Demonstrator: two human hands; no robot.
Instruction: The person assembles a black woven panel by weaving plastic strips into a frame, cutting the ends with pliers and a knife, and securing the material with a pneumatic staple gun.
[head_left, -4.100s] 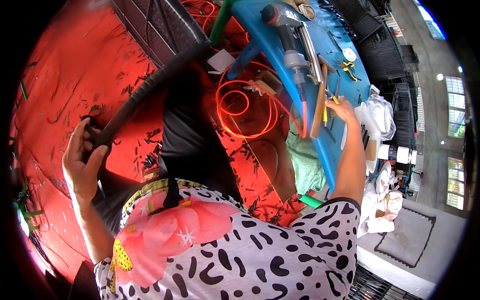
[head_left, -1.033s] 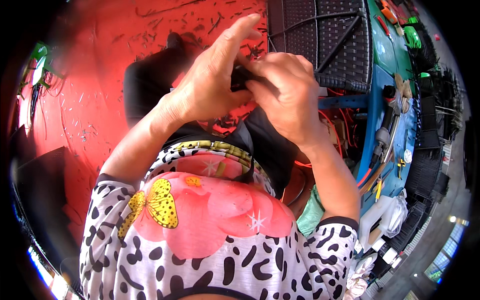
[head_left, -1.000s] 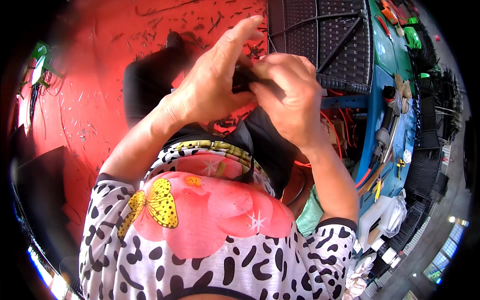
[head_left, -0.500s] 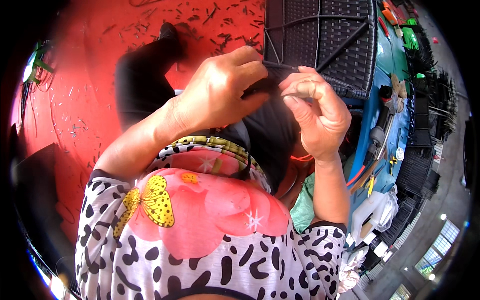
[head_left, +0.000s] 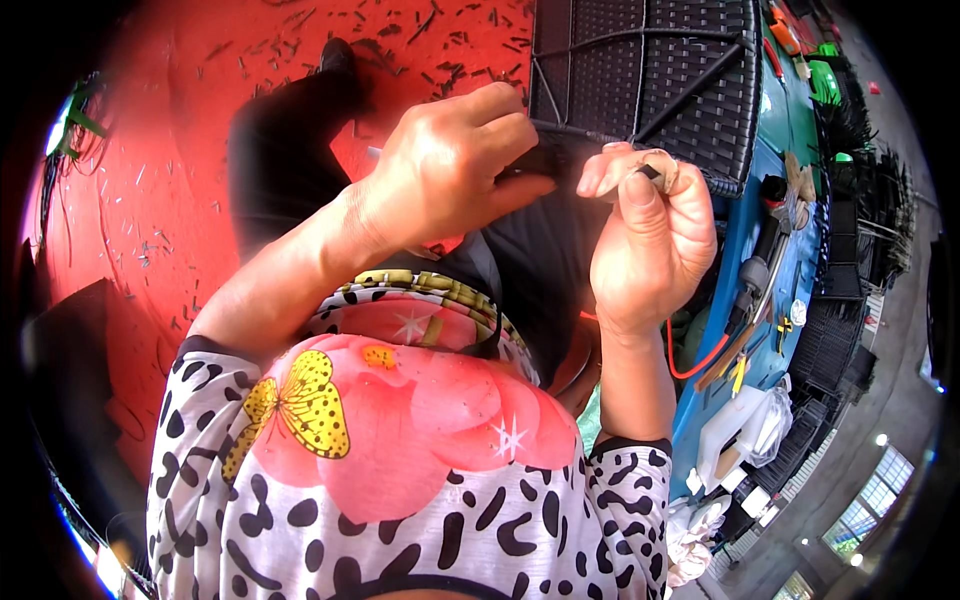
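My left hand (head_left: 460, 150) is closed, its fingers curled in toward the thumb. Something dark shows by its fingertips, but against the black trousers (head_left: 290, 150) I cannot make out what it is. To its right, my right hand (head_left: 655, 230) pinches a short, flat black strip (head_left: 650, 172) between thumb and forefinger. Only the end of this strip shows. Just beyond both hands stands a black woven wicker piece (head_left: 690, 95) with dark frame bars across it. A gap separates the two hands.
Many dark offcuts (head_left: 455, 75) lie scattered over the red floor (head_left: 180, 130). At the right is a blue work surface (head_left: 755, 330) with a black-handled tool (head_left: 755, 270), an orange-red cord (head_left: 700, 370) and a clear plastic bag (head_left: 770, 425). Green items (head_left: 823, 82) sit farther up.
My right hand has shifted a little right, away from the left hand, and its thumb now points up with the strip's end showing. My left hand has barely moved.
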